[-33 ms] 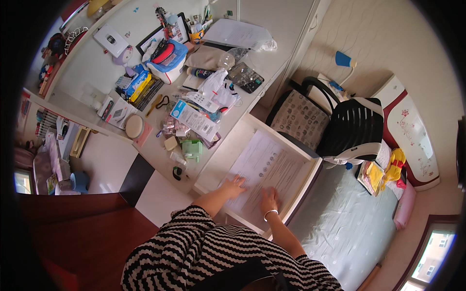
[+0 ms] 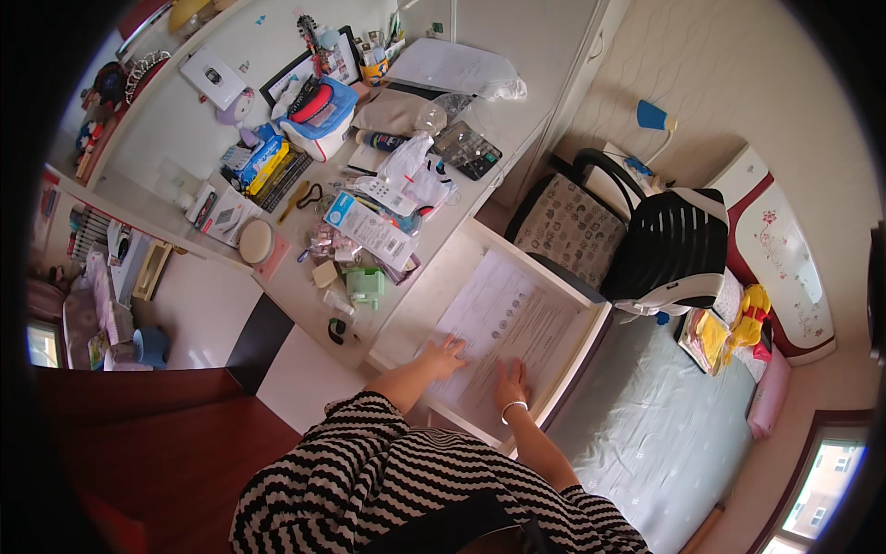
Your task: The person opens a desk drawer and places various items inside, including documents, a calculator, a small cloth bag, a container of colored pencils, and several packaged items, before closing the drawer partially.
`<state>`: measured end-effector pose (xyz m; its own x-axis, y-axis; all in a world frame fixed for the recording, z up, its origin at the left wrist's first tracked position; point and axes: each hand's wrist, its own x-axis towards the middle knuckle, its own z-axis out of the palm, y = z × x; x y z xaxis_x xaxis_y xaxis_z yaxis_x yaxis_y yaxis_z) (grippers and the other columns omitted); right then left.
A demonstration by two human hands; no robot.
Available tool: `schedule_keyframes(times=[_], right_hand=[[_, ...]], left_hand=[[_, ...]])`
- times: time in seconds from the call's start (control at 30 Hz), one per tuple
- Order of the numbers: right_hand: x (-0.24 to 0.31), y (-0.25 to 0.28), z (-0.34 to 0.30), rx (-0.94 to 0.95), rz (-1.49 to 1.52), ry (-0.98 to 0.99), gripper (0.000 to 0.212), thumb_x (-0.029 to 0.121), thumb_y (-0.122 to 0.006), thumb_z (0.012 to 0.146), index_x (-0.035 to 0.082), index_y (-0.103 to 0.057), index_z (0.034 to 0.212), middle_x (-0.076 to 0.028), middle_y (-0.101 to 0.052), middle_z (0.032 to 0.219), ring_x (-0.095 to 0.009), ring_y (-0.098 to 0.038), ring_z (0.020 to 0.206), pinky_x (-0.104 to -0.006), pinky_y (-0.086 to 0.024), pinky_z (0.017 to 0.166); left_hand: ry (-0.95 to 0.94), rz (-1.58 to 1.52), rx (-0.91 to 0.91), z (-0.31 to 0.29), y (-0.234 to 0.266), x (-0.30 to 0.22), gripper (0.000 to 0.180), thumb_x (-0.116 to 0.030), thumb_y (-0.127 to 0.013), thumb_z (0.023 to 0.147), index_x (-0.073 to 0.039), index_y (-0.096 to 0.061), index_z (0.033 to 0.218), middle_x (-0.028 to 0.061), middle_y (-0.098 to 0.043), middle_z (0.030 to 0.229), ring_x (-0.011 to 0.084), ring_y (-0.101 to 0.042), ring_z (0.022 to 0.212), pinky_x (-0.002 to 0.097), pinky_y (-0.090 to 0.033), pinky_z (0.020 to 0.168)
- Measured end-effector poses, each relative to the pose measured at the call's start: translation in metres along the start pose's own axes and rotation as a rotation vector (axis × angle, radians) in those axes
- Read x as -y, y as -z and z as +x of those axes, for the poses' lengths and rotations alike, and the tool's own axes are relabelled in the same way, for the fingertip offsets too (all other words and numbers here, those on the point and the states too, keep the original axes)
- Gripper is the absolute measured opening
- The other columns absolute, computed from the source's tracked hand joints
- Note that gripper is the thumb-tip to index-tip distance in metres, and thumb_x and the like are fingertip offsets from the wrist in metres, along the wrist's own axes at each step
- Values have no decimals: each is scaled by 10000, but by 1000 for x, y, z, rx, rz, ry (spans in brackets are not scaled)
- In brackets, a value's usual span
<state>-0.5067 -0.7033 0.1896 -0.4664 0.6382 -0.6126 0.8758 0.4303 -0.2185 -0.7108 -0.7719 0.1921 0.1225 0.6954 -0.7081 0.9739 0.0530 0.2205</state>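
Note:
A white drawer (image 2: pixel 531 268) is pulled out from the desk, and printed white papers (image 2: pixel 498 319) lie flat inside it. My left hand (image 2: pixel 447 358) rests palm down on the papers' left part, its fingers spread. To its right, my right hand (image 2: pixel 510 384) lies on the same sheets with fingers stretched out and a light bracelet at the wrist. Neither hand grips anything. How many sheets are stacked there cannot be told.
The white desk (image 2: pixel 277 300) carries a green plastic container (image 2: pixel 365 287), a blue-and-white package (image 2: pixel 369 231), a white bin with a blue rim (image 2: pixel 318 129) and a dark calculator (image 2: pixel 469 150). A black mesh chair (image 2: pixel 671 245) and a bed (image 2: pixel 664 415) stand to the right.

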Motion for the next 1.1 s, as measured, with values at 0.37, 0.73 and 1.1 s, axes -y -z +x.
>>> schedule_keyframes(times=[0.37, 0.73, 1.1], right_hand=[[-16, -15, 1, -57, -34, 70, 622, 148, -557, 807, 237, -336, 1381, -150, -145, 1482, -347, -133, 1372, -491, -281, 1053], [66, 35, 83, -412, 1000, 181, 441, 136, -548, 873, 51, -438, 1292, -170, -497, 1240, -238, -544, 1032, -325, -461, 857], [221, 192, 183, -312, 1670, 256, 436, 182, -519, 895, 79, -415, 1306, -86, -502, 1217, -185, -550, 1032, -328, -458, 822]], left_hand=[[-47, 3, 64, -8, 15, 6, 595, -79, -470, 821, -342, -403, 1350, 45, -33, 1535, 298, -55, 1406, 608, -293, 982], [-175, -523, -477, 1, 60, 24, 646, -219, -669, 742, -44, -390, 1298, 227, -324, 1392, 404, -434, 1186, 472, -442, 911], [-73, -655, -1241, -24, 210, 195, 579, -124, -645, 753, -26, -399, 1268, 222, -422, 1298, 364, -382, 1239, 405, -348, 1013]])
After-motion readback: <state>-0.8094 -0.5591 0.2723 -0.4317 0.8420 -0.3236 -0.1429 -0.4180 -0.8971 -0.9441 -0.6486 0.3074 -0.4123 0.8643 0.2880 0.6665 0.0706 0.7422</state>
